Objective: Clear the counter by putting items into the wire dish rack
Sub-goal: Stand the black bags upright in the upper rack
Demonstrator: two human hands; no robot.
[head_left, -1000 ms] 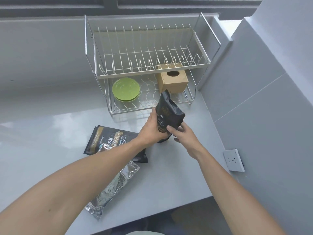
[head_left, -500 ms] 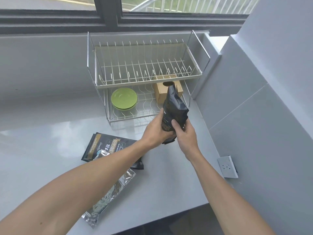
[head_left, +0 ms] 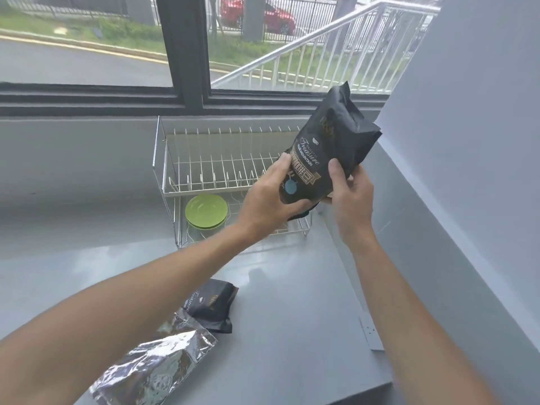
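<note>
While I hold the black coffee bag (head_left: 327, 159) up with both hands, it hangs in the air over the right end of the wire dish rack (head_left: 222, 176), tilted so its crimped top leans to the far right. My left hand (head_left: 271, 197) is wrapped around the bag's lower left edge, thumb across the bottom front and fingers behind. My right hand (head_left: 349, 197) clamps the lower right side, thumb pressed on the front, the other fingers tucked behind it. On the bag's front I can read "Treasure" in script and "BLUE MOUNTAIN" under it; a gold band of characters below that is too blurred to make out, and there is a round blue sticker near my left thumb.

The rack stands at the far side of the grey worktop (head_left: 292, 317) under the window. Its upper tier shows only bare wire, and a stack of green plates (head_left: 206, 211) sits on the left of the lower tier. Near me on the worktop lie a second black bag (head_left: 213, 305), flat, with script lettering I cannot read, and a crinkled silver foil bag (head_left: 152, 366) partly overlapping its near end. A white wall socket (head_left: 370, 333) sits low on the right wall.
</note>
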